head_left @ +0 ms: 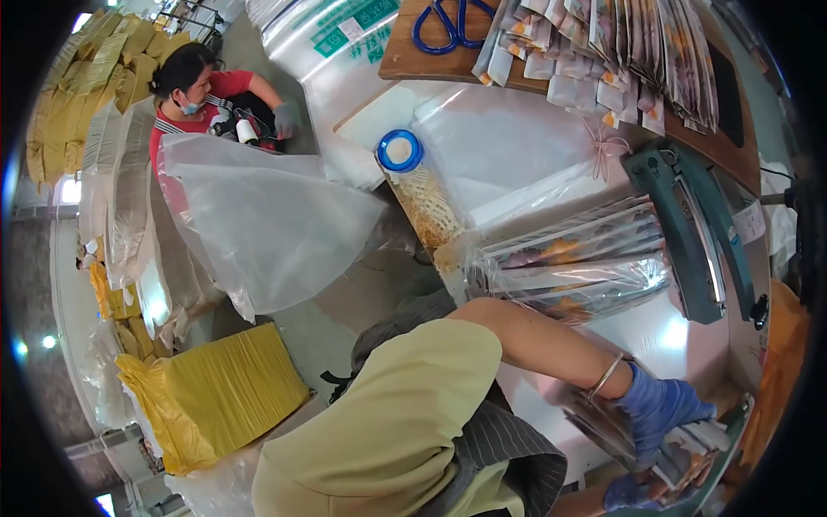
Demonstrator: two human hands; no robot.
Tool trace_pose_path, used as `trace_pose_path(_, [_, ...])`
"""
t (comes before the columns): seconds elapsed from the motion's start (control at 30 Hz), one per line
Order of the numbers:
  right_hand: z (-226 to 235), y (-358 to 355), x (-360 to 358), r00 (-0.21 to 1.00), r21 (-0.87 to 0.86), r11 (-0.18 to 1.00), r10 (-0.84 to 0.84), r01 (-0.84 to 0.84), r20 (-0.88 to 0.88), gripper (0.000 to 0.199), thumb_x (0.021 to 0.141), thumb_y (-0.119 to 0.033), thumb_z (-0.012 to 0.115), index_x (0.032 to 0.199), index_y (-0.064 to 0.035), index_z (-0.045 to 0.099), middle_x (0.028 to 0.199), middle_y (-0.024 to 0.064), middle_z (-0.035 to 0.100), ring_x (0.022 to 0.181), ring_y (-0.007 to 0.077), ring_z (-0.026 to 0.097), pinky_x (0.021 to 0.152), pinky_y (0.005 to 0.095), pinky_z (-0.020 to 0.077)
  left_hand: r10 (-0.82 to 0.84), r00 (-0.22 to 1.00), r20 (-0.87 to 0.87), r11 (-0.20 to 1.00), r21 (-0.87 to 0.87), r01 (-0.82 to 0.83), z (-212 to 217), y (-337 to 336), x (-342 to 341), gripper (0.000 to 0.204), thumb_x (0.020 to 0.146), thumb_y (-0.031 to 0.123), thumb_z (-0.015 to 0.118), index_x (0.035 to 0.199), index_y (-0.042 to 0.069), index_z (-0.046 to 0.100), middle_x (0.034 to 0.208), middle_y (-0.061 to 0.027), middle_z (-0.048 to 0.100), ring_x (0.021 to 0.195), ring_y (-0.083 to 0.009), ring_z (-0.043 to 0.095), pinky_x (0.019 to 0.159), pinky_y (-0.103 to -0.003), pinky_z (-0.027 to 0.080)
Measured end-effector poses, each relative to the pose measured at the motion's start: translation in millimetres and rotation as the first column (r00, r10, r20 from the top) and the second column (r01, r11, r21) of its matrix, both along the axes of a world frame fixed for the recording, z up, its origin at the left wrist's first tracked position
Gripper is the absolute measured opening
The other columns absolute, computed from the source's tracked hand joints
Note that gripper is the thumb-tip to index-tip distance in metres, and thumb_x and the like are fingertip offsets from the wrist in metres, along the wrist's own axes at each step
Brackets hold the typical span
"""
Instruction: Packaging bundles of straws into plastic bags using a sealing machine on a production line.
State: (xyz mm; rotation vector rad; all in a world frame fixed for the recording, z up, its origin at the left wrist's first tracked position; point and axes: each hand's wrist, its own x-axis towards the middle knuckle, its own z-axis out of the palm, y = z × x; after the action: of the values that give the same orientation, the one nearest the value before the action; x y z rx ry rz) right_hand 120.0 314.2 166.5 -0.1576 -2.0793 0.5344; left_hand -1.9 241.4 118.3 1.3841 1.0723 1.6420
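Note:
My left hand [659, 409], in a blue glove with a metal bangle at the wrist, reaches to the lower right and presses down on a stack of flat printed packets [689, 457]. My right hand [627, 493], also blue-gloved, grips the same stack from below at the frame's bottom edge and is partly hidden. The packets lie at the edge of a shiny work surface [655, 336]. Just beyond my left forearm sits a clear plastic bag filled with packets [568, 258].
A teal heat sealer [689, 233] stands to the right. A blue-lidded jar [401, 151], blue scissors [448, 21] and rows of packets [603, 52] lie farther back. A co-worker in red [207, 90] sits behind a big clear bag [258, 215]. A yellow wrapped bundle [215, 396] lies on the floor.

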Motion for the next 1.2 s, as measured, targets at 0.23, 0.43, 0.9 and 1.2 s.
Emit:
trace_pose_path(0.23, [-5,-63,-33,0.969,-0.78,0.626,0.184,0.013,0.165,0.066,0.071,-0.037,0.059,0.122,-0.002,0.036,0.116,0.0139,0.044,0.097,0.0245,0.049,0.081,0.0347,0.0411,-0.383,0.471,0.795,0.892,0.185,0.413,-6,-71,-6,0.063,0.059,0.012,0.072,0.116,0.008,0.047,0.11,-0.0099,0.054,0.101,-0.0187,0.051,0.085,-0.028,0.04])
trace_pose_path(0.43, [-66,-49,-33,0.696,-0.982,-0.174,0.715,0.075,-0.074,0.066,0.065,-0.022,0.064,0.121,-0.0005,0.037,0.105,0.0185,0.05,0.079,0.028,0.054,0.066,0.037,0.0483,-0.027,0.139,0.99,0.809,-0.06,0.585,-38,-140,13,0.064,0.062,0.029,0.072,0.117,0.006,0.047,0.107,-0.0086,0.054,0.094,-0.017,0.052,0.083,-0.029,0.041])
trace_pose_path(0.9, [-104,-70,-63,0.633,-0.989,-0.148,0.764,-0.024,-0.129,0.036,0.067,-0.029,0.063,0.082,0.002,0.052,0.081,0.0242,0.056,0.071,0.0327,0.055,0.061,0.0374,0.045,0.695,0.528,-0.488,0.309,-0.46,-0.833,-37,-289,-133,0.014,0.075,0.003,0.053,0.086,0.005,0.061,0.075,-0.0104,0.06,0.065,-0.0235,0.058,0.063,-0.03,0.047])
trace_pose_path(1.2, [-115,-61,-59,0.632,-0.964,-0.264,0.744,-0.021,-0.217,0.033,0.071,-0.026,0.063,0.088,-0.0003,0.05,0.079,0.018,0.055,0.074,0.0302,0.055,0.065,0.0375,0.0465,0.198,0.455,-0.868,0.311,-0.384,-0.869,-87,-335,-216,0.022,0.067,0.021,0.069,0.08,0.006,0.059,0.08,-0.0073,0.057,0.082,-0.0238,0.052,0.075,-0.035,0.041])
